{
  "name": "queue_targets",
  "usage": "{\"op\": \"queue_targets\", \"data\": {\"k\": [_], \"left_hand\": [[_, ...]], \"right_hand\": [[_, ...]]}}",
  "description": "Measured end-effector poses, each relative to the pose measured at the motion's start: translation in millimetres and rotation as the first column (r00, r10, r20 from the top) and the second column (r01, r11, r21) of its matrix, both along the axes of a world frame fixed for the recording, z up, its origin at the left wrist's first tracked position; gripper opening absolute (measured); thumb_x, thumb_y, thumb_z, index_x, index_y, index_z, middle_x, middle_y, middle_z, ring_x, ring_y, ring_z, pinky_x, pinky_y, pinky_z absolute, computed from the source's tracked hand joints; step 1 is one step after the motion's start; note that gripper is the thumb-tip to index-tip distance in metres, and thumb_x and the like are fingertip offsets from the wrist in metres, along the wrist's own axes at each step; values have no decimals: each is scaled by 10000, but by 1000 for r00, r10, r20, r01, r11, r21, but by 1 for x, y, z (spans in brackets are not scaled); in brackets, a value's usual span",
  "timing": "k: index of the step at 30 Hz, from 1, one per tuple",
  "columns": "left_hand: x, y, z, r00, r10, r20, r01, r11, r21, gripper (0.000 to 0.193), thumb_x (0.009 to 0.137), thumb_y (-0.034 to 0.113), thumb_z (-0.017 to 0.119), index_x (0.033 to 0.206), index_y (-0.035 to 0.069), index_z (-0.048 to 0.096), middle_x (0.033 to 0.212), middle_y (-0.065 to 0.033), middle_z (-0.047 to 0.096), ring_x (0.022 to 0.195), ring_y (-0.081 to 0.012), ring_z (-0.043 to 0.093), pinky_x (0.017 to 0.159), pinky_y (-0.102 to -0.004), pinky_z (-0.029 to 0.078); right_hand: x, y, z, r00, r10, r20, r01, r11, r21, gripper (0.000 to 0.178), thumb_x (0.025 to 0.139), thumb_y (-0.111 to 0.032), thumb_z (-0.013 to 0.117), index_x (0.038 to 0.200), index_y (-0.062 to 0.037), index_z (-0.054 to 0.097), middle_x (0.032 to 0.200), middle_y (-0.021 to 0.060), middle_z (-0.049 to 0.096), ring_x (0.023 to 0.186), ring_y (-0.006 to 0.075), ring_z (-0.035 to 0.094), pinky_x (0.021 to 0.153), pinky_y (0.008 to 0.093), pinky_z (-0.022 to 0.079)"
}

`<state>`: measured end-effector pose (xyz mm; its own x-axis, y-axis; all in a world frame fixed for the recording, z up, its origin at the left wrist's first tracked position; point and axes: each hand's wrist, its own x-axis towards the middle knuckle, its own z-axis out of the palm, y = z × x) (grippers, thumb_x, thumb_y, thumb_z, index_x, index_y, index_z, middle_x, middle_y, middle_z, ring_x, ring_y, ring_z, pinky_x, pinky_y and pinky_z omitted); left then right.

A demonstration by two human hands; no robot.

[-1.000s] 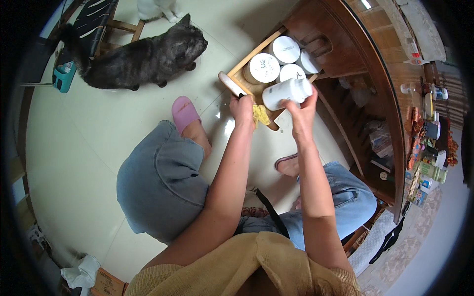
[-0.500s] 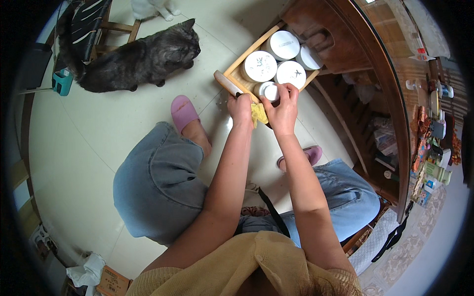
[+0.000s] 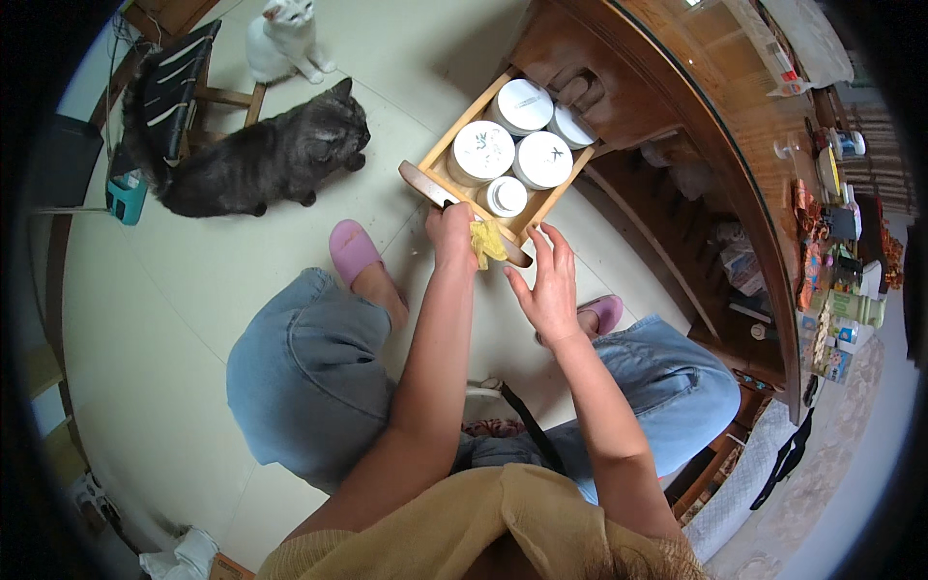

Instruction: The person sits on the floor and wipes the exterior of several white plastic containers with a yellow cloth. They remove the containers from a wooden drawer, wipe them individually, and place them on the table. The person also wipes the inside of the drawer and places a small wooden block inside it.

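A wooden drawer (image 3: 423, 184) is pulled out of the brown cabinet (image 3: 619, 87). Inside it stand several white-lidded jars (image 3: 543, 160) and, near the front, a smaller white bottle (image 3: 505, 197). My left hand (image 3: 450, 235) is closed at the drawer's front panel, with a crumpled yellow cloth (image 3: 488, 245) sticking out beside its fingers. Whether it also grips a handle is hidden. Just outside the drawer's near right corner, my right hand (image 3: 551, 290) is open, fingers spread and holding nothing.
A dark grey cat (image 3: 256, 155) stands left of the drawer, and a white cat (image 3: 282, 43) sits behind it by a small wooden stool (image 3: 230, 97). Assorted items (image 3: 855, 280) crowd the cabinet top at right. My feet wear pink slippers (image 3: 354, 251).
My right hand has let go of the small white bottle and drawn back toward me, out of the drawer. The left hand stays at the drawer front. More of the white cat shows.
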<state>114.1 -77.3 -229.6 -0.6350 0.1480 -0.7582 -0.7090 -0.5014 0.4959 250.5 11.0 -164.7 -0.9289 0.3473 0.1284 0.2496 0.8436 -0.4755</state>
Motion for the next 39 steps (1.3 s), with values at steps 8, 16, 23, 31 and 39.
{"op": "queue_targets", "data": {"k": [8, 16, 23, 31, 39], "left_hand": [[2, 0, 27, 994, -8, -111, 7, 1000, -12, 463, 671, -39, 491, 1133, -45, 464, 965, -114, 527, 821, -244, 579, 719, -358, 497], [8, 3, 35, 992, 22, -128, -30, 998, -61, 423, 746, 20, 606, 1141, -55, 474, 998, -133, 563, 838, -243, 609, 714, -361, 516], [-2, 1, 24, 982, -76, -172, 44, 982, -185, 350, 791, 72, 689, 1078, -73, 550, 1004, -132, 606, 841, -214, 629, 700, -349, 521], [-5, 0, 26, 985, -164, -60, 131, 920, -369, 352, 758, 165, 703, 986, -72, 579, 805, -140, 614, 610, -269, 617, 553, -380, 506], [-1, -3, 51, 966, -251, -55, 205, 883, -422, 414, 766, 228, 710, 1019, -62, 560, 814, -142, 602, 627, -254, 605, 516, -410, 495]], "right_hand": [[-2, 2, 8, 991, 55, -118, -39, 990, 135, 434, 735, -168, 767, 1121, -69, 595, 1110, 89, 590, 1031, 284, 571, 881, 393, 446], [-3, 2, 0, 986, 16, -164, -21, 999, -25, 315, 743, -139, 752, 1014, -59, 611, 942, 94, 605, 884, 297, 605, 775, 384, 493], [-14, 74, -35, 985, -145, 91, 158, 568, -808, 492, 886, -303, 688, 1267, -24, 551, 1221, 68, 606, 1081, 184, 585, 889, 333, 464], [-61, 78, -74, 933, -268, 240, 215, -120, -969, 1206, 714, -384, 783, 1539, -36, -25, 1454, 205, 348, 1326, 309, 373, 1046, 434, 358], [-68, 67, -59, 845, -503, 183, 107, -176, -978, 1101, 734, -171, 707, 1539, -25, -29, 1422, 212, 390, 1230, 289, 478, 1038, 361, 400]]}}
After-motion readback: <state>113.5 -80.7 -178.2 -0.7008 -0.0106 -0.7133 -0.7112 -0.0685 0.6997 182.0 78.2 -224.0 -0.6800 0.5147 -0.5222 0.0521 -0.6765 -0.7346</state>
